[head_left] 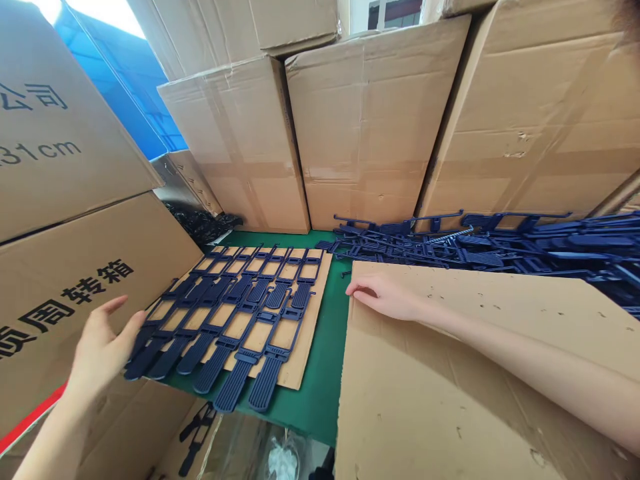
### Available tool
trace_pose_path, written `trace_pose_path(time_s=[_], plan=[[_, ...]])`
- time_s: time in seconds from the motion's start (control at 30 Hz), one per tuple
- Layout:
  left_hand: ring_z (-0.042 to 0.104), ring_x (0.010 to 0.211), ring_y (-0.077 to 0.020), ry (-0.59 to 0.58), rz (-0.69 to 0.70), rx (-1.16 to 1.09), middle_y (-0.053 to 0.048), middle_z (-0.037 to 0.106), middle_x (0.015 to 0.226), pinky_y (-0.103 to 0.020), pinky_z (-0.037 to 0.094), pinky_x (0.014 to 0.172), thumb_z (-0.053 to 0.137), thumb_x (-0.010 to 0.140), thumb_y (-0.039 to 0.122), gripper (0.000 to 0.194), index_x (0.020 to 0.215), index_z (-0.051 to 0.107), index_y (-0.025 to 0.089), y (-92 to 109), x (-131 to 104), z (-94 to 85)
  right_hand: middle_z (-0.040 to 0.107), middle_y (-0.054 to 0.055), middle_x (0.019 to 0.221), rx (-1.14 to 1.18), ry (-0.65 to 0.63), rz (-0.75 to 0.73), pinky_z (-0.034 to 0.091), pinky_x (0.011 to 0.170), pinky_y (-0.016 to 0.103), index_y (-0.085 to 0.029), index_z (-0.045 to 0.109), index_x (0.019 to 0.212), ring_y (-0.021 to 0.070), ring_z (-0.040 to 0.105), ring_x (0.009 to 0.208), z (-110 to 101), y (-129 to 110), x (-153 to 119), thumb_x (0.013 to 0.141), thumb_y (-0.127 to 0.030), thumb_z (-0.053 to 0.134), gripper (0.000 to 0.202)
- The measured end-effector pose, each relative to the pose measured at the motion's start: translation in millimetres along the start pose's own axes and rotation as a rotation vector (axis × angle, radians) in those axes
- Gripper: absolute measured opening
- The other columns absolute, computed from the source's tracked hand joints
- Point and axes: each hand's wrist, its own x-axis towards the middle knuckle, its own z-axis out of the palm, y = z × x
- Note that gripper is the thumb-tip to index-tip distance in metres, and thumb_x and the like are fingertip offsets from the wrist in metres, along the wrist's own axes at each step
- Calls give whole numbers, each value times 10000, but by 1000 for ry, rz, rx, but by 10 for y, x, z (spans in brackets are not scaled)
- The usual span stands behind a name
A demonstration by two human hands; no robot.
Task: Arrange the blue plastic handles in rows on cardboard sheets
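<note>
My right hand (pixel 383 295) pinches the left edge of a large flat cardboard sheet (pixel 425 387), which lies tilted on the right side. My left hand (pixel 103 343) is raised at the left with thumb and fingers apart, holding nothing, close to the nearest dark blue plastic parts. Those parts (pixel 240 377), with ribbed paddle ends and rectangular open frames, lie in rows on another cardboard sheet (pixel 313 333). Their paddle ends reach past the sheet's front edge.
A heap of loose dark blue parts (pixel 480 243) fills the back right of the green table (pixel 325 373). Stacked cartons (pixel 370 127) wall off the back, and printed cartons (pixel 75 280) stand at the left. Below the table edge, more parts (pixel 197 433) lie on cardboard.
</note>
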Motion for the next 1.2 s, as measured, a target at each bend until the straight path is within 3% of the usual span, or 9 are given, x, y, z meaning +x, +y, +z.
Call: trace_pose_path(time_s=[0.1,0.23,0.33,0.4,0.47,0.57,0.67,0.8,1.2], plan=[[457,1275,-319,-98,258,-19,-129,512,1361,-474,316,1102,479,880,460,560,1338,435,141,807,-168,134,672,84,1004,-141,37,-185,478,882,395,-200,664,895,206,606,952,83,205,-104,917,-142,416,256],[408,1340,-272,-308,690,-68,-129,486,1412,-408,275,1132,428,912,481,544,1335,443,140,1696,-160,697,642,104,1062,-237,75,-301,463,900,420,-200,656,950,222,571,1001,188,312,-161,936,-135,395,269],[355,1381,-309,-465,832,87,-165,464,1437,-446,261,1128,450,890,494,621,1376,408,109,2150,-23,1261,637,100,1085,-234,68,-330,462,911,410,-199,648,979,215,566,1018,170,312,-170,939,-128,396,265],[305,1409,-328,-596,840,270,-203,379,1497,-464,230,1131,455,880,500,713,1440,318,82,2381,84,1606,639,92,1087,-232,70,-337,460,916,402,-201,645,979,210,564,1020,141,305,-168,935,-122,406,255],[299,1403,-377,-640,822,336,-248,357,1497,-526,186,1127,498,839,558,808,1448,309,62,2559,184,1884,639,87,1087,-240,73,-340,460,914,388,-197,643,978,207,562,1018,123,304,-162,932,-123,416,243],[349,1354,-441,-656,773,409,-323,410,1426,-604,159,1095,580,769,589,905,1423,336,12,2724,308,2156,641,85,1083,-258,81,-347,455,910,371,-188,642,970,204,559,1006,118,312,-145,929,-127,429,226],[439,1282,-429,-646,749,450,-321,494,1345,-615,153,1085,585,774,546,839,1378,386,-2,2794,392,2286,645,86,1064,-273,78,-352,449,898,367,-178,640,962,205,561,986,123,317,-126,921,-116,432,221],[448,1274,-388,-651,757,463,-275,512,1335,-569,196,1091,577,773,534,755,1324,452,34,2818,443,2355,644,90,1042,-278,68,-344,450,886,363,-168,636,954,207,557,988,116,307,-106,915,-105,427,222],[552,1145,-367,-595,708,419,-217,553,1229,-439,399,972,605,696,634,782,1248,489,93,2735,547,2509,642,90,1013,-285,67,-354,437,893,352,-141,647,960,201,550,980,104,316,-100,917,-101,436,219]])
